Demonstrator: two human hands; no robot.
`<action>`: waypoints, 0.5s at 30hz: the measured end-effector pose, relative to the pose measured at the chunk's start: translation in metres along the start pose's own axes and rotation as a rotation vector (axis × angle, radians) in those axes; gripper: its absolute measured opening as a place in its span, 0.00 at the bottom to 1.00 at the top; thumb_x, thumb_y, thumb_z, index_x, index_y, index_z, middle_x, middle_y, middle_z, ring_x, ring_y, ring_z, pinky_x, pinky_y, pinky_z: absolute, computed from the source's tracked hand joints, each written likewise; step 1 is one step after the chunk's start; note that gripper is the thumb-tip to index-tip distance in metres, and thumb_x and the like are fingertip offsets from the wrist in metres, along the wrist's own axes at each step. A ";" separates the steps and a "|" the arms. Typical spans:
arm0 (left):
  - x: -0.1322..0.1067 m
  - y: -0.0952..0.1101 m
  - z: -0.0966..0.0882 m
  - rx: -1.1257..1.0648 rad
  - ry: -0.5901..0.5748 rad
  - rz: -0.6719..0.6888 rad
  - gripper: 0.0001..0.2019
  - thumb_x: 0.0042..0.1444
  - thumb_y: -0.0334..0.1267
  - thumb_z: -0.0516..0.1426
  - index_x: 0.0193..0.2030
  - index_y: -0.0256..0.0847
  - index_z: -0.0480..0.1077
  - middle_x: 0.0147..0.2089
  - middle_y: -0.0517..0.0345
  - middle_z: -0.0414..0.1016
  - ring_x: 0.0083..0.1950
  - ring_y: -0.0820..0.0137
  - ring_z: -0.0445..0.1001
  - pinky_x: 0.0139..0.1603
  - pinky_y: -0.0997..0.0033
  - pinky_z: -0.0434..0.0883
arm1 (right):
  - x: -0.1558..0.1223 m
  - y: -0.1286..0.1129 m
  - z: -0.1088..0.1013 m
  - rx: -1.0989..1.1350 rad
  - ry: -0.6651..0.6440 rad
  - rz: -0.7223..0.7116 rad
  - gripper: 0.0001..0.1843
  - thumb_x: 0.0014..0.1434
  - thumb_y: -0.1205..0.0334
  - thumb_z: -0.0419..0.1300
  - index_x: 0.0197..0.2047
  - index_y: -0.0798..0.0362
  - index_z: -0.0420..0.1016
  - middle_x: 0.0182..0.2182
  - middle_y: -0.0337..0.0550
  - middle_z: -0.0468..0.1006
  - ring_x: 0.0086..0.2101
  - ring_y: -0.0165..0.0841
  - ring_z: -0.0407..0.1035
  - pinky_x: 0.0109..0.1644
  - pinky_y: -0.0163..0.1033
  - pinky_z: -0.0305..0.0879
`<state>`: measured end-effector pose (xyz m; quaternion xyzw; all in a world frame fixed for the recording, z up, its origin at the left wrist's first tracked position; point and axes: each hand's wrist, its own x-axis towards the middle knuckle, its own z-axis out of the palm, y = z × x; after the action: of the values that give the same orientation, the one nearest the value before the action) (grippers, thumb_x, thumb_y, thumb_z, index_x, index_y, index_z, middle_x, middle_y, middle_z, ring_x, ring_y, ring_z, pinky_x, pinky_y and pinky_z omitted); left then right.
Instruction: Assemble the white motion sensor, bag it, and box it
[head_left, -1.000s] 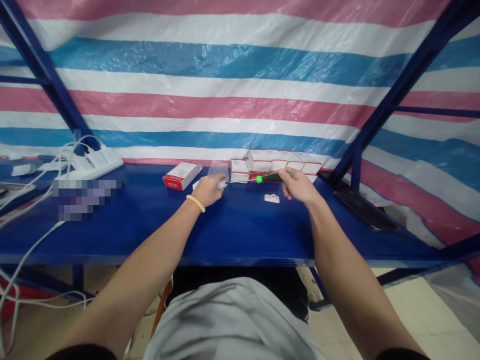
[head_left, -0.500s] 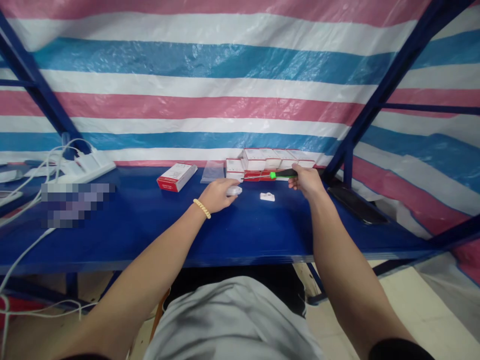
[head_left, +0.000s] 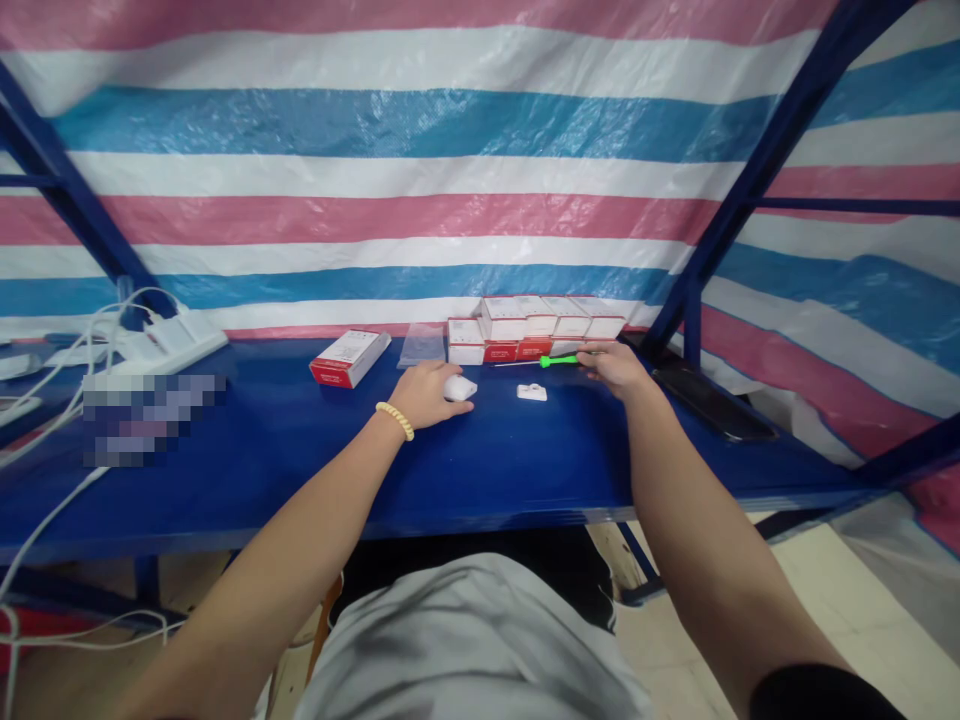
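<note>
My left hand [head_left: 426, 394], with a yellow twisted band at its wrist, is closed around a small white plastic piece [head_left: 460, 388] just over the blue table; the fingers cover part of it. In my right hand [head_left: 613, 367] is a screwdriver [head_left: 555, 361] with a green and black handle. Its thin shaft points left, low in front of the stacked boxes, and I cannot tell whether it touches the table. Between the two hands, a second small white plastic part [head_left: 532, 392] lies on the table.
Red and white boxes [head_left: 517, 320] are stacked at the back. Another red and white box [head_left: 350, 358] and a clear plastic bag [head_left: 421, 345] lie left of them. A white power strip [head_left: 187, 340] with cables stands far left. A black phone [head_left: 712, 403] lies at right.
My right hand has lowered the screwdriver from above the table to near its surface. The white piece in my left hand has moved slightly left and down, and appears turned.
</note>
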<state>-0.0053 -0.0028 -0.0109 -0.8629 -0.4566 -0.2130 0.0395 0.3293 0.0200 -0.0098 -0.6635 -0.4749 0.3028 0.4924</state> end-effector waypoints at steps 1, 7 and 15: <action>0.000 0.000 0.000 0.016 -0.020 0.010 0.29 0.49 0.54 0.64 0.54 0.40 0.72 0.54 0.47 0.75 0.57 0.53 0.72 0.57 0.55 0.69 | 0.001 0.002 0.000 -0.040 0.018 -0.009 0.08 0.47 0.68 0.65 0.34 0.57 0.75 0.24 0.40 0.75 0.25 0.28 0.69 0.27 0.32 0.65; 0.000 0.006 -0.002 -0.078 -0.110 0.170 0.30 0.46 0.55 0.66 0.53 0.41 0.72 0.54 0.47 0.74 0.56 0.54 0.72 0.60 0.54 0.66 | -0.003 -0.003 0.011 -0.286 0.132 -0.071 0.11 0.41 0.68 0.66 0.33 0.57 0.76 0.32 0.50 0.78 0.41 0.42 0.72 0.46 0.44 0.68; -0.004 0.020 0.001 -0.294 -0.239 0.178 0.30 0.45 0.34 0.65 0.58 0.50 0.70 0.75 0.52 0.46 0.75 0.48 0.42 0.70 0.37 0.45 | -0.053 -0.042 0.077 -0.271 -0.093 -0.582 0.16 0.55 0.53 0.58 0.42 0.54 0.76 0.43 0.48 0.79 0.45 0.39 0.72 0.54 0.46 0.65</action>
<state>0.0091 -0.0169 -0.0104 -0.9154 -0.3441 -0.1689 -0.1225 0.2288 0.0016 0.0010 -0.5447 -0.7028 0.1133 0.4434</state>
